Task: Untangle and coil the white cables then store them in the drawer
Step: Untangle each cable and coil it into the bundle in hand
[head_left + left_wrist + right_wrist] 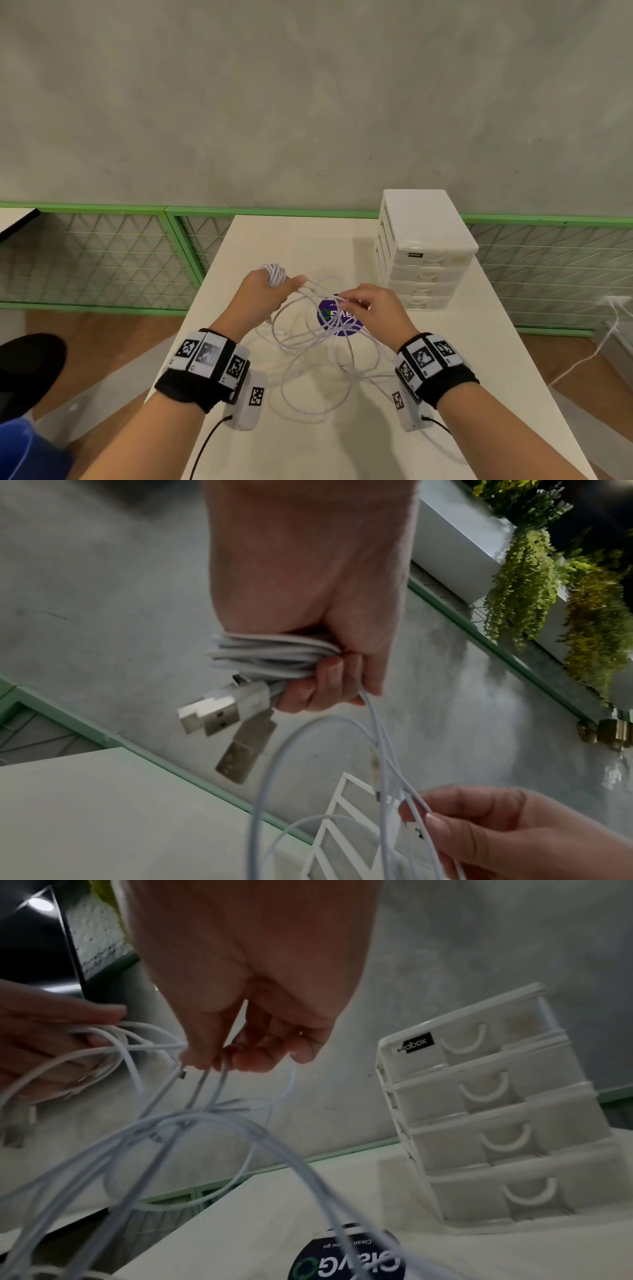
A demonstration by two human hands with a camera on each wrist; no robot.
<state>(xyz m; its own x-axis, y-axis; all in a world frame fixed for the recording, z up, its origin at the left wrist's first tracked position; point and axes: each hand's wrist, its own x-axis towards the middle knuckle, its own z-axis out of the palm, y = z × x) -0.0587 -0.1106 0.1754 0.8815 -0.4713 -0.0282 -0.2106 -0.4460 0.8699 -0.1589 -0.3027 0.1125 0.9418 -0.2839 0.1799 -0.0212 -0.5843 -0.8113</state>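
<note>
My left hand [270, 287] [325, 674] grips a wound bundle of white cable [274, 273] [267, 656] above the table, with USB plugs [219, 718] sticking out of it. From that hand loose white cable strands [318, 342] [192, 1123] hang in tangled loops down to the table. My right hand [363, 303] [236, 1056] pinches several of these strands just right of the left hand. The white drawer unit [424, 253] [496, 1118] stands at the back right with all its drawers shut.
The white table [479, 359] carries a round purple sticker [337, 318] [346, 1259] under the cables. Behind it runs a green mesh fence [102, 257] against a grey wall. Another white wire [592, 353] lies on the floor at right.
</note>
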